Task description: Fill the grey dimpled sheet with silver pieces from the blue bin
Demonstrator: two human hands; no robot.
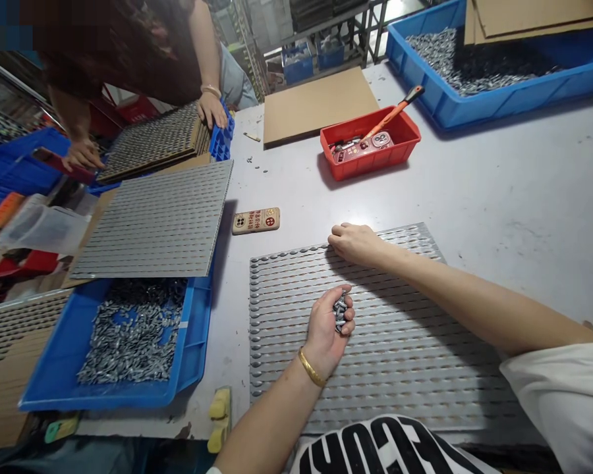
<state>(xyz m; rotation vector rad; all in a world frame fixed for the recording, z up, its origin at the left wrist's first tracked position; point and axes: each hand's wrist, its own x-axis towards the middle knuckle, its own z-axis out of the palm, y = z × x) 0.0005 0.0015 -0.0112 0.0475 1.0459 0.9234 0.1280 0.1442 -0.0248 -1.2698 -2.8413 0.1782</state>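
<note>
My left hand (329,329), wearing a gold bangle, is cupped around a small bunch of metal screws (340,311) above a grey slotted metal sheet (405,368). The sheet lies flat on the pale table and has rows of narrow slots, some seemingly holding screws. My right hand (356,242) rests with curled fingers on the sheet's far edge, and nothing shows in it.
A blue bin of screws (128,395) sits left of the sheet, and another (479,99) is at the far right. A red tray (370,161) holds an orange-handled tool. A co-worker's hands (148,135) rest on a slotted board at the far left.
</note>
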